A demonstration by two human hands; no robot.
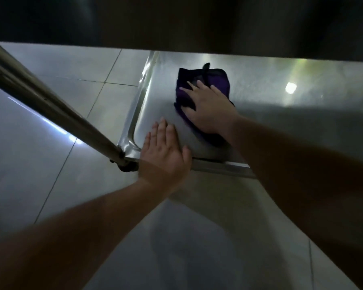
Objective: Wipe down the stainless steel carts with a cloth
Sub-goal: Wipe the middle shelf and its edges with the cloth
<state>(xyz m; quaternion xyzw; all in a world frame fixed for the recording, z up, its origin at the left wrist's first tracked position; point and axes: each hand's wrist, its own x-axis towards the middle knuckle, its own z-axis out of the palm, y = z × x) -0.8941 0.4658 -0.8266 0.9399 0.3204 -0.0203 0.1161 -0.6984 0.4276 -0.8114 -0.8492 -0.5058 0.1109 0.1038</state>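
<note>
Right hand (208, 109) lay flat, fingers spread, pressing purple cloth (199, 88) onto lower shelf (281, 126) of stainless steel cart, cloth toward shelf's left edge. Left hand (166, 151) rested flat, fingers straight and together, over shelf's front edge beside front-left corner. Cart leg (50, 105) rose from that corner. Grey tiled floor (50, 195) lay beneath. Upper shelf (176, 21) overhung in shadow.
</note>
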